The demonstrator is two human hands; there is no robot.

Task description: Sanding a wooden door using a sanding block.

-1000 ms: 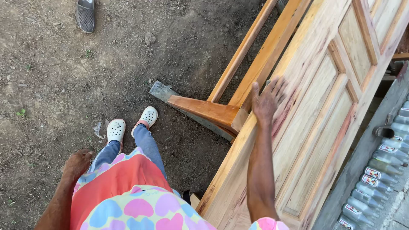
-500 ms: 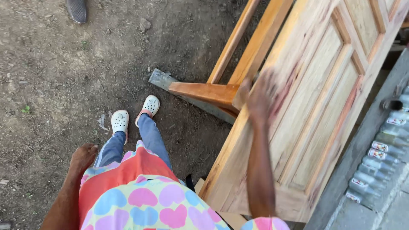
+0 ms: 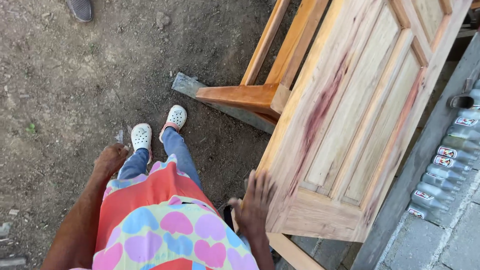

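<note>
The panelled wooden door [image 3: 360, 115] lies on its supports, its long axis running from the lower middle of the frame up to the upper right. Its near bottom corner sits right at the person's right hand [image 3: 254, 205], which is spread, fingers fanned against the door's left edge, gripping nothing. The left hand [image 3: 110, 159] hangs loosely curled and empty at the left of the frame, well apart from the door, beside the jeans. So the right hand is by far the nearer. A varnished wooden frame [image 3: 250, 95] juts out from under the door's left side; glass bottles [image 3: 450, 160] line the ledge at right.
</note>
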